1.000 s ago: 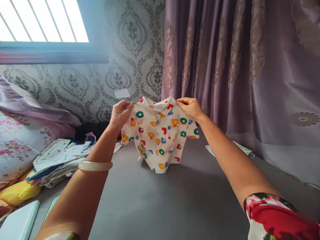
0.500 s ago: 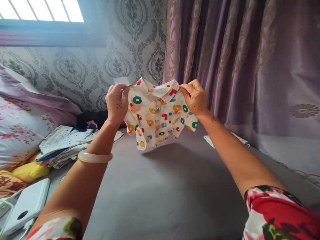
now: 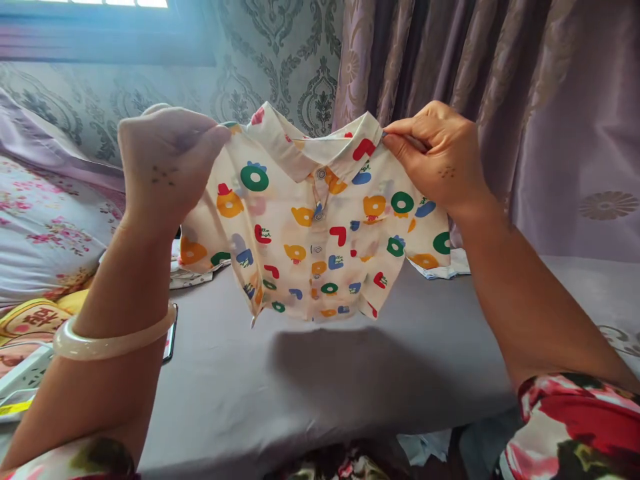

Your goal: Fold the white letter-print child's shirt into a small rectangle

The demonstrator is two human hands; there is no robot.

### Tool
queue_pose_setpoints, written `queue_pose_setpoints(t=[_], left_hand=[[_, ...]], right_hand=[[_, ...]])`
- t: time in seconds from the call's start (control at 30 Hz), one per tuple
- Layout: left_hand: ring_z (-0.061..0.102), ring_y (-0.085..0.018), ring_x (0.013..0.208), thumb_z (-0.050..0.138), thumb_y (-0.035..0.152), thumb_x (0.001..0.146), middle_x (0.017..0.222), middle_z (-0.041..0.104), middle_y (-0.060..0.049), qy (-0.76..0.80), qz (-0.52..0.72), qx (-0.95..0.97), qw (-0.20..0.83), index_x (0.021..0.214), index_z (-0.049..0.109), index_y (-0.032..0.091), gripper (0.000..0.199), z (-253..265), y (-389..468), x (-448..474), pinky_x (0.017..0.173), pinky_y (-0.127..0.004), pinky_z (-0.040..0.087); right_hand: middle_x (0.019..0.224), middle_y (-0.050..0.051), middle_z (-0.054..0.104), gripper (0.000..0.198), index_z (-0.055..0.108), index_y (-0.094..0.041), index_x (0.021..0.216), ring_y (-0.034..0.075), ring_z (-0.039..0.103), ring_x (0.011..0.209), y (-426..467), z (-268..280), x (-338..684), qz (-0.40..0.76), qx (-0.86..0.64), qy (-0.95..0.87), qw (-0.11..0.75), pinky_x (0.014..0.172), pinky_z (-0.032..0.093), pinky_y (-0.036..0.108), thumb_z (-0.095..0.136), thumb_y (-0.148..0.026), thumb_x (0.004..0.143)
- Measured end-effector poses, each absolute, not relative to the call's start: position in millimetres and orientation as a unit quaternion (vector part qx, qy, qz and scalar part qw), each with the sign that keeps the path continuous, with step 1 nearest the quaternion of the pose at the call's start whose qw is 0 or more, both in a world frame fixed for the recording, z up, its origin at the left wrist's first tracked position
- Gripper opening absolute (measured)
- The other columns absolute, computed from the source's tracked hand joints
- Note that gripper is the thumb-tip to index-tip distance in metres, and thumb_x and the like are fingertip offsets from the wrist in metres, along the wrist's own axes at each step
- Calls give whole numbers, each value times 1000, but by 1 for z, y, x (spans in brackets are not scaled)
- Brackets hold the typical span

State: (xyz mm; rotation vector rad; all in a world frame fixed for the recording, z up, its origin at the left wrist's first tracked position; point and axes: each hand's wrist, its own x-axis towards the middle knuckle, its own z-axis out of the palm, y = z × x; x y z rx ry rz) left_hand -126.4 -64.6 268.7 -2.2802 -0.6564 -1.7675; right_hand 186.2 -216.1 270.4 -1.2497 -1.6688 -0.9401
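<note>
A small white short-sleeved shirt (image 3: 320, 233) hangs spread above the bed, its buttoned front and collar facing me. Red, yellow, green and blue shapes are printed all over it. At one shoulder, left of the collar, my left hand (image 3: 167, 157) pinches the cloth between thumb and fingers. My right hand (image 3: 440, 157) pinches the other shoulder in the same way. The hem dangles free, clear of the bed, with a shadow below it. On my left forearm sits a pale bangle (image 3: 117, 343).
Grey sheet covers the bed (image 3: 225, 387). Folded clothes (image 3: 200, 275) lie partly behind the shirt, and a white cloth (image 3: 445, 263) lies at right. A floral pillow (image 3: 50, 227), a yellow item (image 3: 40, 317), a phone (image 3: 171, 337) and a white device (image 3: 25, 373) are at left. Purple curtains (image 3: 450, 60) hang behind.
Both hands have drawn the shirt closer and higher in view, so it looks larger. My view has tilted down, and the bed's near edge now shows.
</note>
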Motion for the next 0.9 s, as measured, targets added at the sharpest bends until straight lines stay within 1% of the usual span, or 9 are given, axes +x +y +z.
queue_pose_setpoints(t=[0.07, 0.17, 0.3, 0.43, 0.6, 0.73, 0.9], left_hand=[[59, -12, 80, 61, 50, 84, 73, 56, 3, -242, -584, -771, 76, 94, 73, 9, 44, 269, -55, -126, 84, -35, 45], [51, -8, 68, 66, 42, 82, 70, 57, 3, -257, -579, -772, 48, 92, 74, 9, 35, 253, -32, -120, 78, -30, 46], [49, -10, 67, 64, 41, 82, 71, 58, 1, -295, -529, -796, 13, 88, 75, 14, 29, 209, -1, -106, 73, -28, 46], [55, -15, 73, 59, 43, 84, 81, 62, -2, -355, -457, -815, -11, 90, 75, 20, 28, 155, 21, -91, 69, -27, 45], [60, -18, 79, 52, 42, 89, 89, 63, -5, -391, -365, -844, -14, 97, 73, 22, 31, 95, 38, -77, 70, -27, 43], [61, -19, 84, 47, 42, 93, 94, 63, -5, -423, -320, -847, -19, 102, 71, 24, 32, 61, 45, -68, 70, -27, 42], [62, -20, 90, 44, 41, 95, 100, 63, -6, -442, -277, -852, -37, 105, 70, 25, 32, 32, 52, -60, 69, -26, 41]], right_hand=[[91, 3, 65, 32, 72, -30, 106, 16, 59, 87, -209, 272, 188, -358, -499, -675, 408, 80, 49, 30, 51, -51, 96], [86, 2, 63, 35, 73, -21, 103, 16, 59, 84, -187, 257, 193, -332, -520, -679, 396, 79, 49, 33, 52, -49, 96], [85, 1, 60, 30, 75, -23, 98, 16, 58, 79, -155, 214, 202, -279, -588, -667, 361, 74, 46, 32, 53, -43, 96], [89, 2, 60, 25, 75, -25, 100, 17, 58, 80, -133, 165, 205, -226, -653, -655, 305, 70, 42, 30, 53, -37, 95], [102, 4, 61, 30, 72, -28, 109, 18, 58, 83, -117, 120, 198, -183, -709, -643, 227, 66, 37, 28, 45, -37, 98], [108, 5, 60, 35, 69, -30, 115, 19, 57, 83, -106, 93, 195, -158, -738, -633, 176, 65, 33, 28, 38, -39, 101], [108, 5, 59, 37, 67, -30, 115, 19, 58, 81, -92, 62, 203, -153, -748, -631, 135, 63, 31, 29, 34, -38, 101]])
